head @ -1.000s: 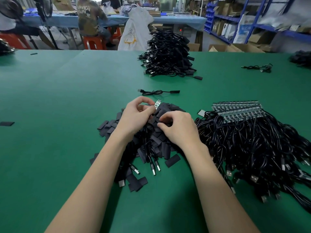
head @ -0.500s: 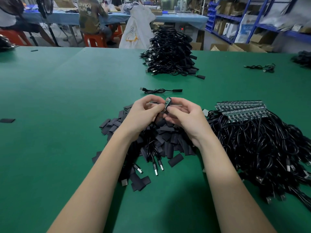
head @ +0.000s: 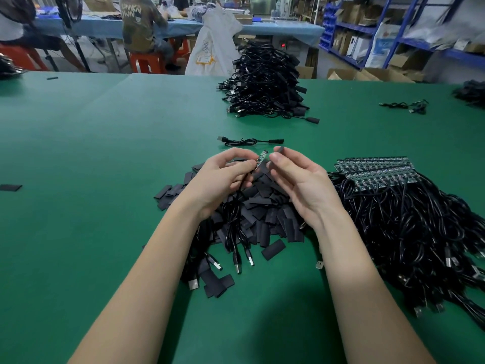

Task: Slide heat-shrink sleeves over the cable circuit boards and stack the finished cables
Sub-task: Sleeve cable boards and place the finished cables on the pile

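Far out to the left of my left hand (head: 223,177) a stray black sleeve piece (head: 10,187) lies on the green table (head: 91,166). My left hand has its fingers curled, pinching a thin black cable (head: 237,195) just below its small circuit board (head: 262,157), which sticks up tilted past my fingertips. Beneath both hands sits the loose heap of flat black heat-shrink sleeves (head: 262,206), with a few USB plugs (head: 237,260) poking out on the side nearest me. Just beside the board, apart from it, my right hand (head: 301,179) pinches a single sleeve (head: 280,149) between thumb and forefinger, the other fingers relaxed. Beyond my hands one finished cable (head: 250,141) lies alone, and farther off stands the stack of finished cables (head: 265,82). To the right of my right hand lies the mass of unsleeved cables (head: 406,227), their bare boards (head: 375,170) lined up in rows.
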The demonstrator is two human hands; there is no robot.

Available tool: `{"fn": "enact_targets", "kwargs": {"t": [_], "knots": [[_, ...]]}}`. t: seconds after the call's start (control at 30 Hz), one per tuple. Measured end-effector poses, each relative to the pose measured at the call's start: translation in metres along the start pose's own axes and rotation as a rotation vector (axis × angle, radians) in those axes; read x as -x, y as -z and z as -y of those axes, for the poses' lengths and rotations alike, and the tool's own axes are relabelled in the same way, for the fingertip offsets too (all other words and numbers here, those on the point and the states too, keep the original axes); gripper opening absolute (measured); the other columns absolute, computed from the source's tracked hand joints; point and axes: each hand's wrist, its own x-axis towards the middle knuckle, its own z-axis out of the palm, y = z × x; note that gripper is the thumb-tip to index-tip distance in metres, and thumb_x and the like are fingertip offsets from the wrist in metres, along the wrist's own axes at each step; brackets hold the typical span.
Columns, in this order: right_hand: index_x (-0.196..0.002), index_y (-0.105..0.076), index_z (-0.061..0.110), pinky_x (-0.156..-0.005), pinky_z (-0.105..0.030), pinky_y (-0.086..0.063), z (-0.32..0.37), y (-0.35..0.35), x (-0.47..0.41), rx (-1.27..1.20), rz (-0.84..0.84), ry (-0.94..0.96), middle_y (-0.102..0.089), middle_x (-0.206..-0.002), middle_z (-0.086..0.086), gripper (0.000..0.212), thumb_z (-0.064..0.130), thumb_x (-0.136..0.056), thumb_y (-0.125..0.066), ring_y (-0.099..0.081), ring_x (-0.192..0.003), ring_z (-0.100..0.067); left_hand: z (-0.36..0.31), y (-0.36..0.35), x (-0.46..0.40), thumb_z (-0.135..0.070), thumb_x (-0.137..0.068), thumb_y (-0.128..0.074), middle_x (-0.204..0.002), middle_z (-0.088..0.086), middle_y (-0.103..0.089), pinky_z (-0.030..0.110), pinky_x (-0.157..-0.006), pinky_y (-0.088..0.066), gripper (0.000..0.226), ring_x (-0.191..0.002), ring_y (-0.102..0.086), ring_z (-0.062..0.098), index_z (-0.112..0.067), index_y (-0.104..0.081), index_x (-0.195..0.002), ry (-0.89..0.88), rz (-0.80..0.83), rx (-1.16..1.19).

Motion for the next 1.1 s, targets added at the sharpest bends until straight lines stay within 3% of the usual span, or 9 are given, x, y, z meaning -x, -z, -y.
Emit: {"fn": "enact_targets", "kwargs": {"t": [0.3, 0.5, 0.8, 0.93, 1.1], "knots": [[-0.086, -0.077, 0.009, -0.074, -0.018, -0.058, 0.002, -0.001, 0.000, -0.120, -0.073, 0.003, -0.078, -0.087, -0.002, 0.011, -0.001, -0.084, -0.076, -0.074, -0.080, -0.009, 0.001, 0.000, 0.000, -0.006, -0.097, -0.064, -0.077, -0.001, -0.070, 0.021, -0.071, -0.054, 0.019, -0.069, -0.061, 0.013, -0.018, -0.074, -0.088, 0.021, 0.016, -0.025], [-0.086, -0.078, 0.011, -0.079, -0.019, -0.057, 0.003, -0.002, 0.000, -0.223, -0.036, 0.065, -0.077, -0.092, -0.004, 0.012, 0.004, -0.076, -0.077, -0.073, -0.087, -0.011, 0.002, -0.001, 0.000, -0.005, -0.096, -0.065, -0.078, 0.000, -0.069, 0.021, -0.070, -0.054, 0.018, -0.068, -0.061, 0.013, -0.018, -0.075, -0.088, 0.022, 0.033, -0.031], [-0.096, -0.075, 0.008, -0.082, -0.019, -0.057, 0.000, -0.005, 0.000, -0.157, -0.022, 0.080, -0.078, -0.093, -0.003, 0.016, -0.003, -0.086, -0.072, -0.073, -0.091, -0.011, 0.002, -0.001, -0.001, -0.004, -0.095, -0.067, -0.078, 0.000, -0.068, 0.021, -0.072, -0.053, 0.018, -0.068, -0.061, 0.014, -0.018, -0.076, -0.087, 0.013, 0.045, -0.045], [-0.096, -0.078, 0.010, -0.082, -0.019, -0.057, 0.003, 0.001, 0.000, -0.171, 0.056, 0.006, -0.077, -0.097, -0.005, 0.023, 0.007, -0.074, -0.078, -0.073, -0.093, -0.012, 0.000, 0.003, 0.000, -0.006, -0.095, -0.067, -0.080, 0.002, -0.064, 0.021, -0.074, -0.053, 0.016, -0.068, -0.060, 0.014, -0.018, -0.077, -0.090, -0.005, 0.086, -0.087], [-0.086, -0.083, 0.012, -0.077, -0.018, -0.057, 0.005, 0.007, -0.001, -0.244, 0.095, -0.103, -0.078, -0.098, -0.006, 0.015, 0.006, -0.073, -0.077, -0.074, -0.091, -0.011, 0.000, 0.005, 0.001, -0.009, -0.093, -0.069, -0.080, 0.002, -0.064, 0.023, -0.074, -0.051, 0.014, -0.069, -0.059, 0.015, -0.021, -0.078, -0.090, -0.025, 0.097, -0.118]]}}
